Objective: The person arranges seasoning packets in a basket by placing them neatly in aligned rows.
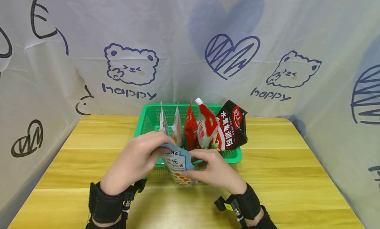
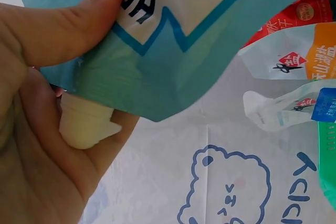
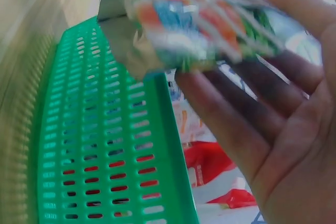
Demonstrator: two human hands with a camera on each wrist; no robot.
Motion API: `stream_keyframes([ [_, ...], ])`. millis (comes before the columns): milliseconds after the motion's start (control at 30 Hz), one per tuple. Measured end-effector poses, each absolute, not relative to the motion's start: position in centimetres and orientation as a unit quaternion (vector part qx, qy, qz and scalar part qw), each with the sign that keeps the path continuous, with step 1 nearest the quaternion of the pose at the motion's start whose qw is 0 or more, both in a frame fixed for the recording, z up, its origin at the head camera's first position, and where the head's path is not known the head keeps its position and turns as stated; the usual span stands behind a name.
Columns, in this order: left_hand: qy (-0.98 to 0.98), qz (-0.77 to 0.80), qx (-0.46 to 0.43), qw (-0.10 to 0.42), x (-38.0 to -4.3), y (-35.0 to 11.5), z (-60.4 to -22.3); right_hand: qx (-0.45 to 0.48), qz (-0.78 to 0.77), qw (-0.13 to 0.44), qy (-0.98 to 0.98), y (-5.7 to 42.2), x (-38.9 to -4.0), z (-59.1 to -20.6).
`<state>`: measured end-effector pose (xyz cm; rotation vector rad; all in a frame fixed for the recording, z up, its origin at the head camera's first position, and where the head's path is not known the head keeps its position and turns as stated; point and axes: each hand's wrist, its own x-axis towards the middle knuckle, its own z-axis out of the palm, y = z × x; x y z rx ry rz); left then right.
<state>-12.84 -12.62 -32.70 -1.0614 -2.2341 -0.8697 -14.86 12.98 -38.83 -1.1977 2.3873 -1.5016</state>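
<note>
A light-blue and white Heinz sauce pouch (image 1: 175, 163) is tilted at the front edge of the green basket (image 1: 236, 156). At its upper left corner my left hand (image 1: 142, 156) pinches it, thumb on the printed face. The pale spout cap (image 2: 86, 121) pokes out beside that hand's fingers in the left wrist view. My right hand (image 1: 212, 169) holds the pouch's right edge, thumb in front and fingers behind. In the right wrist view the pouch's bottom (image 3: 118, 30) is over the basket's rim.
Standing in the basket are a white packet (image 1: 162, 122), a white-and-orange packet (image 1: 177, 127), a red packet (image 1: 190, 128), a red-and-white spouted pouch (image 1: 205, 127) and a black seasoning pouch (image 1: 233, 127) leaning right. A drawn-on white cloth (image 1: 184, 41) hangs behind the wooden table (image 1: 285, 176).
</note>
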Motion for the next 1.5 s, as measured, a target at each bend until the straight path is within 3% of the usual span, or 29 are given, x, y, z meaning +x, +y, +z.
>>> stream_keyframes([
  [233, -0.809, -0.321, -0.397, 0.291, -12.6, -13.4, -31.7, -0.398, -0.551, 0.021, 0.733, 13.7, -15.5, -39.2],
  [500, -0.805, -0.33, -0.414, 0.268, -12.7, -15.2, -29.3, -0.338, -0.526, -0.011, 0.781, 13.7, -16.0, -39.6],
  [967, -0.81, -0.229, -0.452, 0.294, -15.0, -18.5, -26.2, -0.329, -0.362, 0.056, 0.871, 14.4, -17.0, -40.4],
  [1500, -0.843, -0.132, -0.461, 0.244, -19.1, -19.9, -25.0, -0.331, -0.327, 0.057, 0.883, 13.9, -17.0, -40.3],
])
